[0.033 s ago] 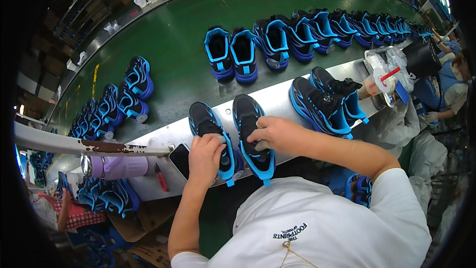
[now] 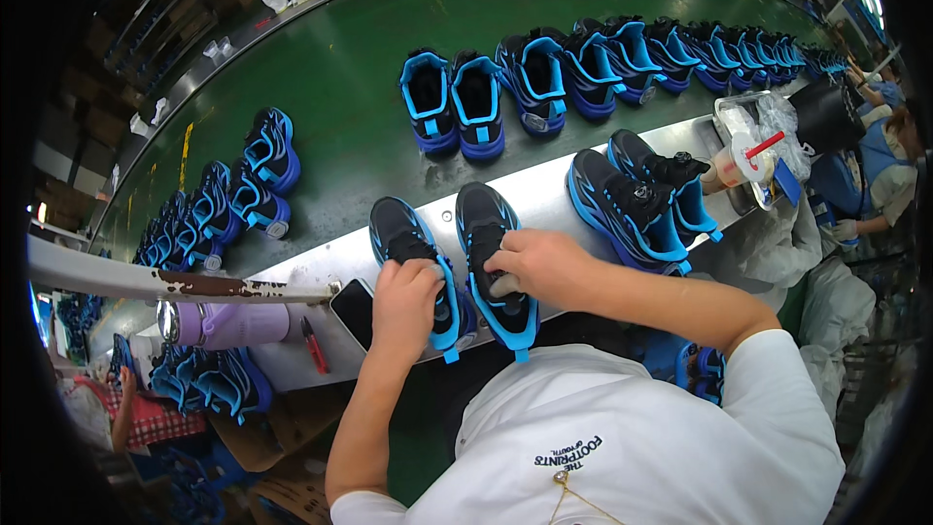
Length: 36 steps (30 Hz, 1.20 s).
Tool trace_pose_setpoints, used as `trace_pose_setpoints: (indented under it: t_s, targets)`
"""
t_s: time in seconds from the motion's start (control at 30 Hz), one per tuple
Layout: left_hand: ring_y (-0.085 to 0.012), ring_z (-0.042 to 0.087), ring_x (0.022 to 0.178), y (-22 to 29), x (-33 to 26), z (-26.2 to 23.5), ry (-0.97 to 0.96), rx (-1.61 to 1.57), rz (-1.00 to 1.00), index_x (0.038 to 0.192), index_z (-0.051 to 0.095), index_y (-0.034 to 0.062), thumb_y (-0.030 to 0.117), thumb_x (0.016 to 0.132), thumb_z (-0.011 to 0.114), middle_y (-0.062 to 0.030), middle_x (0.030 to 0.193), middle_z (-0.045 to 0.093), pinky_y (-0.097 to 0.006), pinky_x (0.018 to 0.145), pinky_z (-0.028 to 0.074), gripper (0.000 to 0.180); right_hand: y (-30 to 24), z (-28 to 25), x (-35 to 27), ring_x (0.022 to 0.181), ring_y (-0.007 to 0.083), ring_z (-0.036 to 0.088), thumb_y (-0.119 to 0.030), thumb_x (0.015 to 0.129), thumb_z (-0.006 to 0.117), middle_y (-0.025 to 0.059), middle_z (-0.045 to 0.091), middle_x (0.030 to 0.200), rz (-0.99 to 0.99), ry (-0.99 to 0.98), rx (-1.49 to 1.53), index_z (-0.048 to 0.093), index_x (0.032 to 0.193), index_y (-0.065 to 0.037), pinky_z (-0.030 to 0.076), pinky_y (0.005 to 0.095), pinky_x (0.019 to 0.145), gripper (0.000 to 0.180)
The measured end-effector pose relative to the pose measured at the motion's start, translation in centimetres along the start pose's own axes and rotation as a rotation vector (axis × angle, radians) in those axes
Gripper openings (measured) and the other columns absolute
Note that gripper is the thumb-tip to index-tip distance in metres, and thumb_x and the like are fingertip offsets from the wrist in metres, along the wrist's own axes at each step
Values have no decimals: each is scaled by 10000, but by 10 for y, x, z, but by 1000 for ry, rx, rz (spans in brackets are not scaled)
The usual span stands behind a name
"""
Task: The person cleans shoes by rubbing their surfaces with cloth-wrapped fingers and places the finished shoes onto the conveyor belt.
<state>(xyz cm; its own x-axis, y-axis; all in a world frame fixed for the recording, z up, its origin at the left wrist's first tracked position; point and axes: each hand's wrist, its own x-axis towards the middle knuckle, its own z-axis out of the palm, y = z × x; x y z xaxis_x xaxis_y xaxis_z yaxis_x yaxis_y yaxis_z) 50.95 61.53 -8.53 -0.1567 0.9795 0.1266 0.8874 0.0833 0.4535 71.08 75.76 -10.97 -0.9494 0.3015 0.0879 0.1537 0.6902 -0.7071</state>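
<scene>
Two black sneakers with bright blue collars and pull tabs stand side by side before me, toes pointing away. My left hand [image 2: 405, 299] is closed over the tongue and lace area of the left sneaker [image 2: 392, 218]. On the right sneaker [image 2: 480, 206], my right hand [image 2: 546, 265] pinches at the same area with bent fingers. Greyish covers show on some fingertips. The fingers partly hide the laces and tongues.
A metal ledge [image 2: 326, 265] borders a green conveyor [image 2: 340, 87] carrying rows of sneakers [image 2: 541, 73]. Another pair [image 2: 622, 196] stands at right, near a cup [image 2: 741, 163]. A phone [image 2: 354, 311], red marker [image 2: 314, 345], purple bottle [image 2: 248, 325] and worn pole [image 2: 233, 289] are at left.
Both hands have shifted very slightly over the two sneakers. Their grip looks much the same.
</scene>
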Motion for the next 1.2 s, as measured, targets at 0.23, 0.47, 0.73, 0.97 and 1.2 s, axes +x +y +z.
trace_pose_setpoints:
  t_s: [0.23,0.47,0.73,0.97,1.2]
  targets:
    - [-287,589,870,24,2,6,239,-100,-223,945,597,-18,72,770,730,-109,901,569,-323,695,470,238,3,-8,-5,774,297,600,-213,764,747,92,569,823,3,73,105,700,990,-99,492,389,671,258]
    - [-187,532,658,21,7,-4,4,-435,-354,931,622,-21,35,773,700,-85,835,547,-280,600,440,184,-3,-19,-10,819,287,592,-233,754,764,100,565,861,154,56,119,699,1011,-98,482,393,730,297]
    - [-283,586,752,17,15,-19,-142,-219,-98,941,614,-6,40,785,669,-124,914,606,-346,656,469,172,1,-22,-13,807,284,586,-227,727,767,102,553,840,65,91,70,707,970,-91,484,386,671,285]
    - [-257,585,804,79,-9,0,177,-290,-237,969,637,-8,66,870,616,-124,960,631,-339,706,485,126,4,-23,-22,821,301,585,-225,727,762,96,563,836,43,129,-13,693,969,-73,489,394,703,294]
    - [-216,658,917,109,-25,35,-271,-1531,-1024,1223,527,-40,161,992,516,-119,1150,611,-259,623,531,306,17,-28,-17,772,293,615,-248,763,742,100,595,844,-37,33,86,679,950,-56,500,386,658,275]
